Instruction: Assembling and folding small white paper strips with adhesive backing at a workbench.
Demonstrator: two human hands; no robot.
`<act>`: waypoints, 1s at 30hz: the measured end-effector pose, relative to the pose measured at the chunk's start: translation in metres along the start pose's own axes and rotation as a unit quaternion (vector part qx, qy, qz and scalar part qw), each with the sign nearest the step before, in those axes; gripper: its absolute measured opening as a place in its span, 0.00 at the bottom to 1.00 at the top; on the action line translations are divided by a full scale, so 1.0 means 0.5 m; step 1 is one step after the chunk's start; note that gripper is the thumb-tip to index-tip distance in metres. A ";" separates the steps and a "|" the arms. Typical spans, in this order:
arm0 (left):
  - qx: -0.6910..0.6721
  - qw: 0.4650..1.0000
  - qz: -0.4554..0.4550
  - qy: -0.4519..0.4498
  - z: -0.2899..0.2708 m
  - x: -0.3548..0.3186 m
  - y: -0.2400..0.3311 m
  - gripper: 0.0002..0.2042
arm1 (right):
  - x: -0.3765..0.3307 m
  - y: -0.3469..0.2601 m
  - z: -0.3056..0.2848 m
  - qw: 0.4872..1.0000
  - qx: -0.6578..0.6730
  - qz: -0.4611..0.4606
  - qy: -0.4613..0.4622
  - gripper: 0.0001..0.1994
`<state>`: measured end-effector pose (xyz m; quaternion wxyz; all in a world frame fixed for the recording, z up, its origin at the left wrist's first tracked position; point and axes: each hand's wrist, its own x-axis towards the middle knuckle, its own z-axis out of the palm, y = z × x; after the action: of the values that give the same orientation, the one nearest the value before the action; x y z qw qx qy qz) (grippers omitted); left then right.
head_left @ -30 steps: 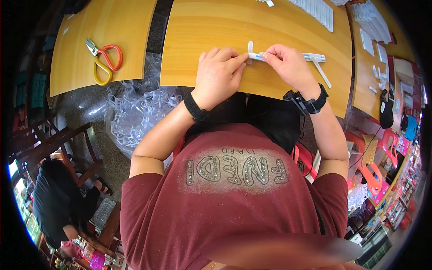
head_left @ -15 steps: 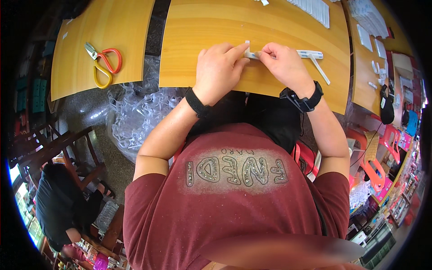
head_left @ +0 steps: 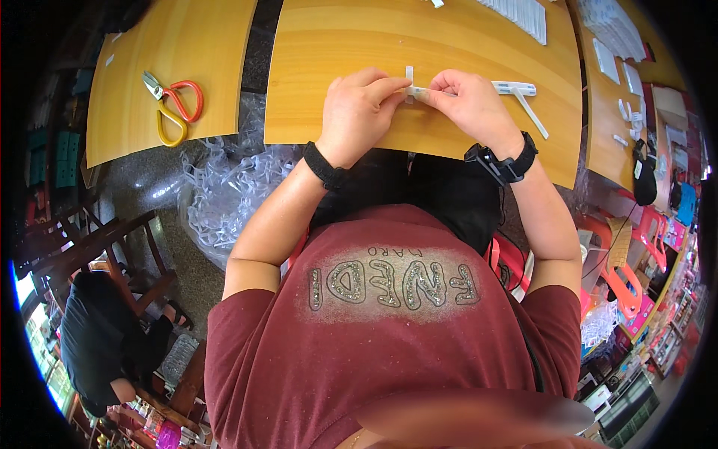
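Table of yellow wood spans the frame's top centre, where our left hand and right hand both pinch a white strip. Scissors lie upper left; clear plastic heaps on the floor below.

I'm in what looks like a small workshop: my bare wooden table carries a neat stack of white strips, scissors lie on the next table, and a clear bag of offcuts sits on the floor.
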<state>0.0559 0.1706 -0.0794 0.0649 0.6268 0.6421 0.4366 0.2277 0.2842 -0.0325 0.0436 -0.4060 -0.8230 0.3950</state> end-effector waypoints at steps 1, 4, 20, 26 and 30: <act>-0.003 1.000 0.002 -0.003 -0.001 0.000 0.000 0.06 | 0.001 0.001 0.001 1.000 0.000 -0.003 -0.002 0.15; -0.002 1.000 0.005 -0.003 0.001 0.002 0.000 0.06 | 0.002 0.011 0.005 1.000 -0.008 -0.022 0.004 0.14; 0.019 1.000 0.008 0.006 0.006 0.005 0.006 0.07 | -0.002 -0.021 -0.020 0.993 0.060 0.089 -0.057 0.12; 0.015 1.000 -0.003 -0.002 0.003 0.005 0.005 0.06 | -0.022 0.061 -0.121 0.971 0.194 0.093 -0.107 0.11; 0.016 1.000 -0.004 -0.012 0.000 0.005 0.005 0.06 | -0.043 0.085 -0.123 0.972 0.202 0.101 -0.071 0.10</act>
<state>0.0572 0.1721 -0.0767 0.0647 0.6301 0.6507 0.4188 0.2932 0.3224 -0.0143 0.0258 -0.4411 -0.6819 0.5829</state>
